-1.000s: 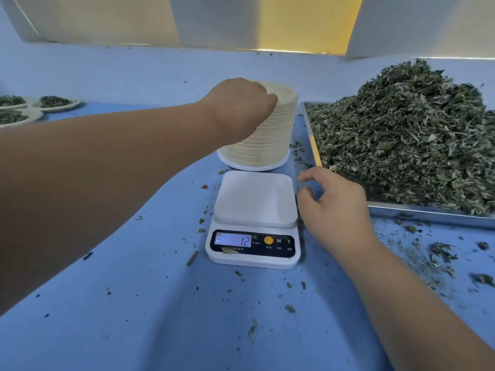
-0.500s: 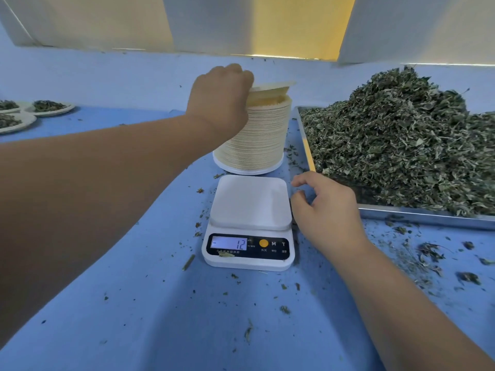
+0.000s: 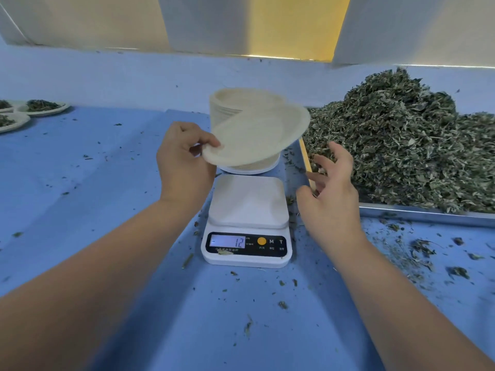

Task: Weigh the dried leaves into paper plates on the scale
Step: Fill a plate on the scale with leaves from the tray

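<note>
My left hand [image 3: 183,162] pinches the near edge of one cream paper plate [image 3: 257,136], tilted in the air above and behind the white digital scale [image 3: 247,220]. The scale's platform is bare and its display reads 12 with a minus sign. Behind it stands the tall stack of paper plates [image 3: 227,105]. My right hand [image 3: 329,188] hovers with fingers spread just right of the scale, at the tray's corner. A big heap of dried green leaves [image 3: 401,145] fills the metal tray [image 3: 428,214] on the right.
Filled paper plates [image 3: 45,107] sit at the far left of the blue table [image 3: 93,183]. Leaf crumbs are scattered around the scale and below the tray. A pale wall runs along the back.
My left hand has lifted the top plate off the stack and brought it down toward the scale. My right hand has risen from beside the scale and spread its fingers.
</note>
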Motion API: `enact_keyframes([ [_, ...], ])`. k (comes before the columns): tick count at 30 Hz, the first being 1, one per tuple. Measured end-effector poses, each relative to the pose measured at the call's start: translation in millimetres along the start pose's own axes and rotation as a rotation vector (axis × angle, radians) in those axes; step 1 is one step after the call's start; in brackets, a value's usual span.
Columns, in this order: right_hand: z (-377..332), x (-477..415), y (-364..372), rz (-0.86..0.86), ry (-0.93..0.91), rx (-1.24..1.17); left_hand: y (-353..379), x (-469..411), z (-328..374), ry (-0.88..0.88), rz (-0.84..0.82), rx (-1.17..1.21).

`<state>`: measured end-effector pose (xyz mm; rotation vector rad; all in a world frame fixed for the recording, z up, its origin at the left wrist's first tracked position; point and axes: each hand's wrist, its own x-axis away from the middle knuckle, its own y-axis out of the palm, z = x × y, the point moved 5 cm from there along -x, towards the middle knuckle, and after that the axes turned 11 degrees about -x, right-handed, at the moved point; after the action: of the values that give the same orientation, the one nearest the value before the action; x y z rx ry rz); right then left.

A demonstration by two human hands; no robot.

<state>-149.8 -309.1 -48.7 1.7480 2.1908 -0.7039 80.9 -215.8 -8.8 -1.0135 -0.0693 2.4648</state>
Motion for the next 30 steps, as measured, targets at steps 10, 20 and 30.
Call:
enact_keyframes([
  [10, -11.6, 10.4, 10.6, -0.136, -0.055, 0.196, -12.0, 30.2, -26.7, -0.079, -0.141, 0.004],
  [20, -4.6, 12.2, 8.0, -0.258, -0.034, 0.335, -10.3, 28.2, -49.3, -0.250, -0.344, 0.087],
  [30, -4.7, 9.5, -3.2, -0.223, -0.019, 0.413, -14.8, 22.5, -83.4, -0.443, -0.289, 0.081],
])
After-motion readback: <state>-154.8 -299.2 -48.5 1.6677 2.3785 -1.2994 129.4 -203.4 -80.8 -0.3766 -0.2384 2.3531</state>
